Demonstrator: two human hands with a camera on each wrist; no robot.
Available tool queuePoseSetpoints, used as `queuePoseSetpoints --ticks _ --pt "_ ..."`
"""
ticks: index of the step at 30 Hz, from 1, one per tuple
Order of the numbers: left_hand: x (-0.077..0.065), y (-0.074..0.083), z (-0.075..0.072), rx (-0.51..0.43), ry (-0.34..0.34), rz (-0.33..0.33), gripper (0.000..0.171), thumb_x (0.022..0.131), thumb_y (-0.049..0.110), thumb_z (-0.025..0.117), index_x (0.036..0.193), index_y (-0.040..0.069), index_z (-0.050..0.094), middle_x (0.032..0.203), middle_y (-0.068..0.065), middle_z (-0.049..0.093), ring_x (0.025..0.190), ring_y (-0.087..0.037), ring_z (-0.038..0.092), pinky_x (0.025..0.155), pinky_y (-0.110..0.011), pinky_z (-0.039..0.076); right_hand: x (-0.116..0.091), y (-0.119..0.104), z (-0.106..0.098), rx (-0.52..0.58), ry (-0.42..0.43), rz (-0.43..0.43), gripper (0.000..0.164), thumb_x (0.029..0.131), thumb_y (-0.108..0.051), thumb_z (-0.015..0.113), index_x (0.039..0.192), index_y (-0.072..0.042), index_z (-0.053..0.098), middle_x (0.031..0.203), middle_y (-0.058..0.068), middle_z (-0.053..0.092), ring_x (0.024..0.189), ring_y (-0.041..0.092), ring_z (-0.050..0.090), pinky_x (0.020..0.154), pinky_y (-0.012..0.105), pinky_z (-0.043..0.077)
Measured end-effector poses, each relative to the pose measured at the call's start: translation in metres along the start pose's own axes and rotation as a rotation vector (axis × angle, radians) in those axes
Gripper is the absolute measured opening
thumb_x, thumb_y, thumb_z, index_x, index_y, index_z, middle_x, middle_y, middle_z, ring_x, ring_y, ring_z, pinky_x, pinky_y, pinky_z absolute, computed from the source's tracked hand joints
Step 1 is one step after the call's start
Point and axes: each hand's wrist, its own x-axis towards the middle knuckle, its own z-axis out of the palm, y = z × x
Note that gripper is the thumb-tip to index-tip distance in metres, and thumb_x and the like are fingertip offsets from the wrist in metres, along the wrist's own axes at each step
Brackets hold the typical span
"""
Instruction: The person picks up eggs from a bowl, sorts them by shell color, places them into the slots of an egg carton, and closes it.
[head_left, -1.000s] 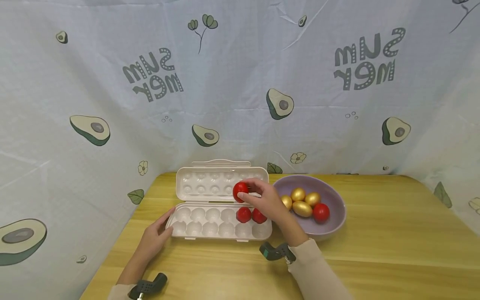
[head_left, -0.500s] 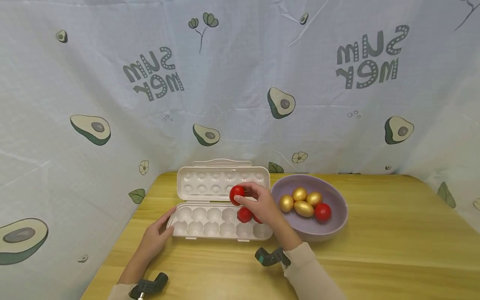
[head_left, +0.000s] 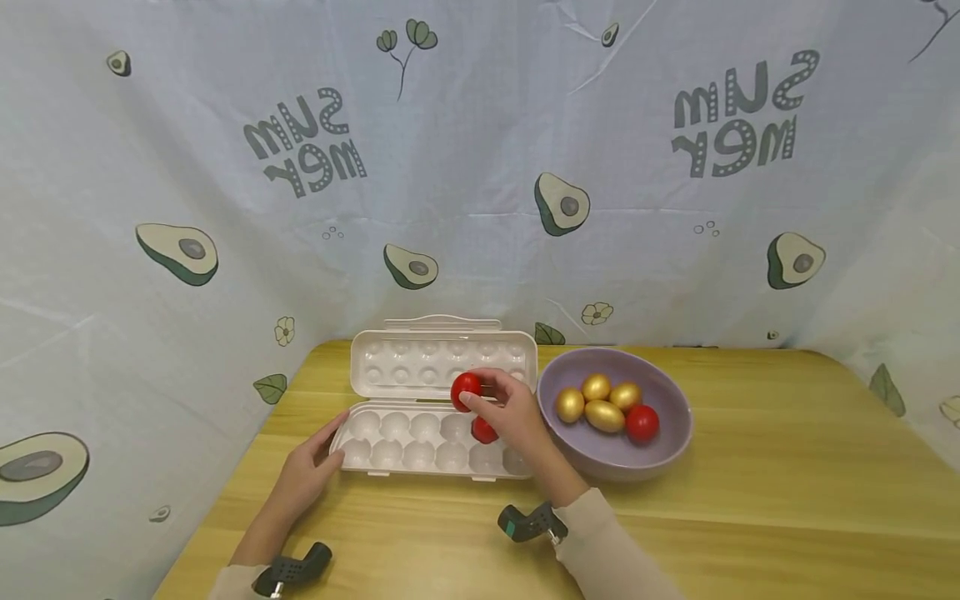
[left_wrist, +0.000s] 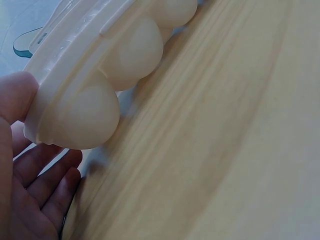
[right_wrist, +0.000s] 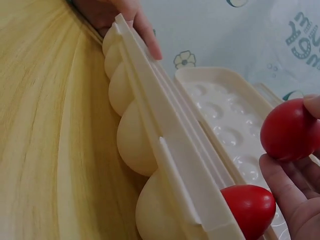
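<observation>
In the head view my right hand (head_left: 516,417) pinches a red egg (head_left: 465,391) between thumb and fingers, above the back row of an open egg carton (head_left: 386,456). Another red egg (head_left: 483,430) sits in a back-row cup just beneath; the right wrist view shows its top (right_wrist: 250,207) above the rim. The neighbouring cup to its right is hidden behind my hand. My left hand (head_left: 306,471) holds the carton's left end, its thumb (left_wrist: 19,95) on the rim and the other fingers (left_wrist: 52,177) lower, by the rounded cup undersides.
A purple bowl (head_left: 633,471) stands right of the carton, holding several golden eggs (head_left: 604,416) and one red egg (head_left: 642,424). The carton's lid (head_left: 397,387) lies folded back toward the printed curtain (head_left: 480,167). All stands on a wooden table (head_left: 780,467).
My right hand has moved left with the red egg, from over the right part of the carton, and now covers one of the seated red eggs. The left hand stays at the carton's end.
</observation>
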Motion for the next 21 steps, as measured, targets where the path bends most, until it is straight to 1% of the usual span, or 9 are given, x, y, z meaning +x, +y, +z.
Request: queuePoseSetpoints --ticks 2,5,7,8,10,14,17,21 --pt "0.0 0.001 0.0 0.001 -0.003 -0.004 0.054 0.091 0.005 0.057 0.144 0.01 0.047 0.146 -0.012 0.045 0.136 -0.03 0.037 0.096 0.0 0.023 -0.003 -0.003 0.001 -0.007 0.007 -0.015 0.038 0.085 -0.009 0.072 0.12 -0.001 0.063 0.11 0.015 0.067 0.101 0.028 0.065 0.088 0.035 0.055" --pt "0.0 0.002 -0.001 -0.002 -0.007 -0.014 0.054 0.091 0.005 0.057 0.144 0.011 0.047 0.147 -0.011 0.044 0.137 -0.03 0.037 0.096 0.0 0.023 -0.004 -0.002 0.002 -0.001 0.019 -0.02 0.037 0.085 -0.011 0.073 0.12 -0.004 0.063 0.11 0.012 0.068 0.101 0.028 0.065 0.088 0.038 0.055" --pt "-0.001 0.003 -0.001 -0.009 -0.01 -0.017 0.053 0.092 0.006 0.057 0.144 0.011 0.047 0.147 -0.011 0.044 0.137 -0.029 0.037 0.096 0.0 0.023 -0.007 -0.01 0.003 -0.007 0.016 -0.025 0.036 0.086 -0.009 0.071 0.12 -0.001 0.062 0.11 0.014 0.067 0.102 0.03 0.065 0.088 0.04 0.054" --pt "-0.001 0.002 -0.001 -0.013 -0.011 -0.02 0.054 0.092 0.005 0.057 0.144 0.011 0.047 0.147 -0.011 0.044 0.137 -0.029 0.036 0.096 0.0 0.024 -0.007 -0.011 0.003 0.001 0.011 -0.016 0.036 0.086 -0.01 0.071 0.12 -0.002 0.063 0.11 0.014 0.067 0.103 0.03 0.064 0.09 0.04 0.054" --pt "-0.001 0.003 -0.001 -0.021 -0.013 -0.022 0.054 0.092 0.005 0.056 0.144 0.011 0.047 0.147 -0.011 0.044 0.137 -0.029 0.036 0.096 -0.001 0.025 -0.005 -0.005 0.005 0.0 0.008 -0.013 0.036 0.086 -0.011 0.072 0.12 -0.004 0.063 0.11 0.012 0.068 0.102 0.027 0.065 0.09 0.038 0.054" --pt "-0.001 0.003 -0.001 -0.021 -0.012 -0.018 0.054 0.092 0.005 0.056 0.144 0.01 0.046 0.147 -0.012 0.044 0.136 -0.029 0.037 0.096 -0.001 0.025 0.001 0.011 0.009 0.0 -0.001 -0.034 0.037 0.085 -0.015 0.073 0.12 -0.008 0.064 0.109 0.009 0.068 0.102 0.023 0.065 0.089 0.033 0.054" --pt "-0.001 0.002 -0.001 -0.021 -0.007 -0.011 0.054 0.092 0.004 0.056 0.144 0.01 0.047 0.147 -0.012 0.044 0.136 -0.03 0.037 0.096 -0.001 0.025 0.002 0.016 0.012 0.008 -0.01 -0.062 0.037 0.085 -0.017 0.074 0.12 -0.007 0.064 0.108 0.009 0.068 0.101 0.023 0.065 0.086 0.031 0.055" --pt "-0.001 0.001 0.0 -0.027 -0.008 -0.004 0.054 0.091 0.004 0.056 0.144 0.01 0.047 0.147 -0.012 0.044 0.136 -0.031 0.036 0.096 0.0 0.025 0.001 0.016 0.014 0.022 -0.007 -0.053 0.037 0.084 -0.017 0.075 0.119 -0.009 0.065 0.107 0.008 0.068 0.101 0.022 0.065 0.085 0.029 0.055"
